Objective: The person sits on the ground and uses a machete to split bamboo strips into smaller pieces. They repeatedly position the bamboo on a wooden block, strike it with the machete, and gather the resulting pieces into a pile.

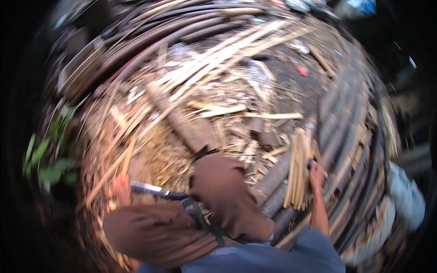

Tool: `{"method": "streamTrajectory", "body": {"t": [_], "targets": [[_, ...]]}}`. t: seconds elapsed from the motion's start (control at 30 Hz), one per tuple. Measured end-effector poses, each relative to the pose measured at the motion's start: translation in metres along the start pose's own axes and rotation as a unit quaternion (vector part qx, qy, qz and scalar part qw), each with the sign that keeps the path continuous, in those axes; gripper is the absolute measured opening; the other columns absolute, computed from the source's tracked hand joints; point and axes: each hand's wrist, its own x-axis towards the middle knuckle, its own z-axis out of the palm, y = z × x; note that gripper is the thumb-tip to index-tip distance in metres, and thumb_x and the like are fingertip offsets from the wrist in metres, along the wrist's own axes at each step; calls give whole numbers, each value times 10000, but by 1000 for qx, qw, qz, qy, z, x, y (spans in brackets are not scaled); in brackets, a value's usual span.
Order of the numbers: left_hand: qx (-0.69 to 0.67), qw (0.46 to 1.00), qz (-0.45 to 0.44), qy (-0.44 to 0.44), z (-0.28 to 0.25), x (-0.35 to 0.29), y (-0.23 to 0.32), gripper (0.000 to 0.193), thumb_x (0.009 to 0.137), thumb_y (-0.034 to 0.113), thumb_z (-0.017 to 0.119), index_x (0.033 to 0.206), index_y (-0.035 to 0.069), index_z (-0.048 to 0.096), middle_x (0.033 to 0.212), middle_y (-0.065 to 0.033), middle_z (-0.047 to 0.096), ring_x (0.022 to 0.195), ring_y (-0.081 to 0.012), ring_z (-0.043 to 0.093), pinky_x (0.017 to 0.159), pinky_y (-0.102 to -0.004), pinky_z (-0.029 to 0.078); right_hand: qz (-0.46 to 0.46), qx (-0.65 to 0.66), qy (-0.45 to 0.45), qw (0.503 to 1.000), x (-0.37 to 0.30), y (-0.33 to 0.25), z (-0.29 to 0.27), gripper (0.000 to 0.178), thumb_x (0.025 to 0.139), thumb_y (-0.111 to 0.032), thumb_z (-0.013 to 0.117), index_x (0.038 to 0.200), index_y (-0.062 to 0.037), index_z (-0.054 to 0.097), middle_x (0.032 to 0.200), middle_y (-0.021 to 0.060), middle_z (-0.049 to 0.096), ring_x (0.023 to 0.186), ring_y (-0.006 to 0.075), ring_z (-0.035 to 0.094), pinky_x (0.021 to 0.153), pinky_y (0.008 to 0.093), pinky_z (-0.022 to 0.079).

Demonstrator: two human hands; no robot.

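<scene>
My left hand (121,189) is at the left, beside my bent knee, and blurred by motion. It appears closed around the lower end of a thin wooden strip (129,155) that points up and away. Right of that hand lies a tool with a shiny metal part (149,187) and a dark handle (176,195), partly against my trousers. Out to the right, my right hand (317,175) is closed around a small dark object (311,163) whose kind I cannot make out. Just left of it, a bundle of pale split sticks (298,170) rests across dark poles.
Long dark poles (348,150) lie along the right, and more poles (182,29) curve across the back. Pale wood strips (218,54) cross the littered ground. A thick log (180,120) points toward my knees. Green leaves (54,166) stand at left, a pale blue sack (405,195) at right.
</scene>
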Motion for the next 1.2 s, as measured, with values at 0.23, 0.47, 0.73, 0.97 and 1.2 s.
{"method": "streamTrajectory", "body": {"t": [0.23,0.47,0.73,0.97,1.2], "targets": [[-92,994,-45,-37,-25,55,74,150,885,116,630,1025,69,658,879,-161,608,993,-323,589,772,-442,455,67,-40,-130,988,9,-44,-10,544,990,-499,459,1156,-14,641,1093,255,667,1021,448,617,897,491,451],[72,995,23,64,-12,62,114,119,849,108,619,963,88,645,938,-123,591,910,-336,536,727,-438,455,30,-36,-48,998,39,-29,-18,511,960,-453,474,1090,13,638,1010,236,672,961,407,624,865,460,443],[165,983,54,-58,-23,88,42,159,783,215,682,867,89,633,854,-123,614,946,-343,507,860,-469,384,193,572,79,793,40,-62,-94,348,985,-392,496,790,-108,540,655,-19,512,639,113,518,641,274,458],[126,989,-13,-79,-43,94,76,168,763,202,664,895,105,699,948,-199,590,1017,-377,509,883,-481,399,130,697,145,690,-11,-138,-201,336,963,-401,538,843,-88,520,707,-11,508,676,133,517,676,281,448],[123,989,-26,-75,-30,92,41,230,737,207,730,957,138,740,950,-207,634,1025,-405,542,908,-488,422,-92,728,101,671,-20,-211,-254,386,970,-436,549,1008,-52,533,809,27,481,763,141,490,789,316,440]]}}
